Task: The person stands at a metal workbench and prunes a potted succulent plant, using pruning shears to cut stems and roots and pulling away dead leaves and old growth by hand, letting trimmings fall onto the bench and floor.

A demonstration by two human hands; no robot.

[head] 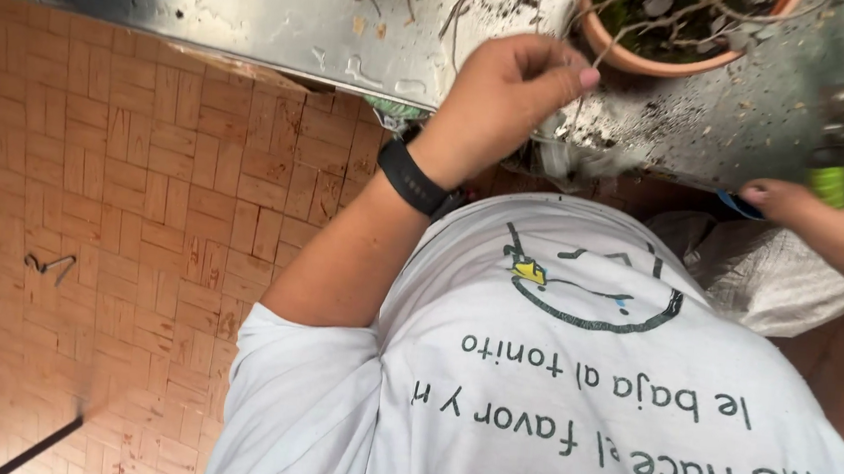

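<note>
A metal table (289, 16), speckled with soil, bears a terracotta pot (657, 60) of dry twigs. The left hand (498, 98) hovers at the table's edge just beside the pot, fingers curled and pinched onto a thin dry stem (602, 49) trailing from it. The right hand (796, 201) is blurred at the table's right edge near a green object (830, 184); I cannot tell its grip.

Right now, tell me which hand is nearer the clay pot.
Left. The left hand is just below-left of the clay pot, pinching a thin root; the right hand sits lower, farther right.
</note>
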